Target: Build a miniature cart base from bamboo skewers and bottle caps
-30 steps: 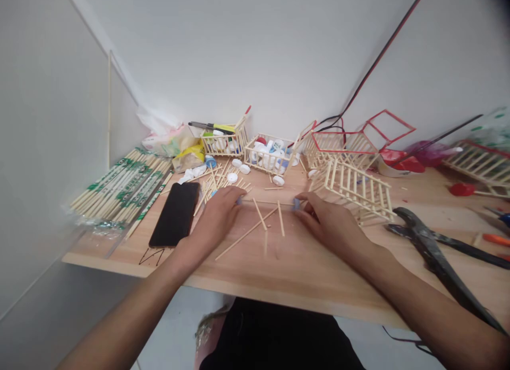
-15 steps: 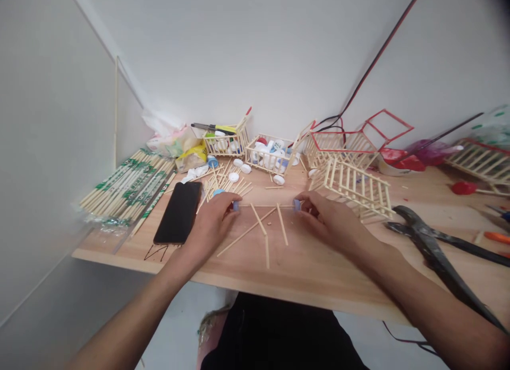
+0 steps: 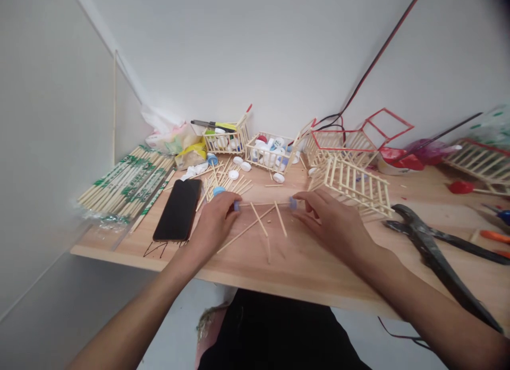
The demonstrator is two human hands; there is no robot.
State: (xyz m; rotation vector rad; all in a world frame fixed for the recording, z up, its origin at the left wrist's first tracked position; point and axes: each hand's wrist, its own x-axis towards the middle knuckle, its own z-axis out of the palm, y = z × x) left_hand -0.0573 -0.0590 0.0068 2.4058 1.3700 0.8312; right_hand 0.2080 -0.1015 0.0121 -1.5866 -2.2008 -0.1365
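My left hand is closed in a pinch on a small blue bottle cap at one end of a thin wooden stick. At the other end sits a second blue bottle cap, with the thumb and fingertips of my right hand closed about it. The stick runs level between both hands, above the tabletop. Just in front of it, short cut sticks and a longer stick cross one another. How the short sticks touch the level one, I cannot tell.
A phone and bundled chopsticks lie left. Behind are loose sticks, white caps and small stick-built carts. An unpainted stick frame and large black pliers are at right. The wooden table's front edge runs nearby.
My right hand and its blue cap have shifted slightly left, bringing the two caps a little closer together. My left hand stays nearly in place.
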